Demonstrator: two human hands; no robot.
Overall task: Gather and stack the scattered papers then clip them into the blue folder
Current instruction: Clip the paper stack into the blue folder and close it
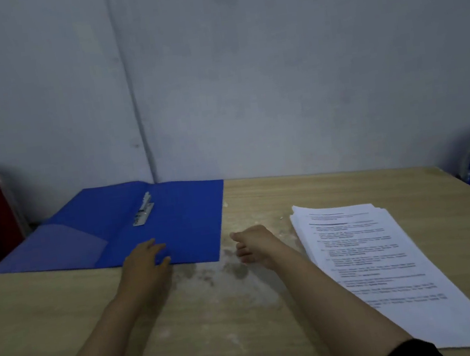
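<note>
The left hand (pixel 145 258) lies flat and spread on the open blue folder (pixel 174 227) at middle left, the right hand (pixel 254 245) is loosely curled holding nothing, and the papers (pixel 383 271) at lower right might slide apart if grabbed carelessly.

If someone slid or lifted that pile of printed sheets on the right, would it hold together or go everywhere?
The papers would probably fan out if pushed: their far edges already sit staggered, so nothing binds them. Lifted from one side, the pile would likely droop, being loose thin sheets. On the smooth wooden table it should slide easily. The clip in the open folder is not on them.
</note>
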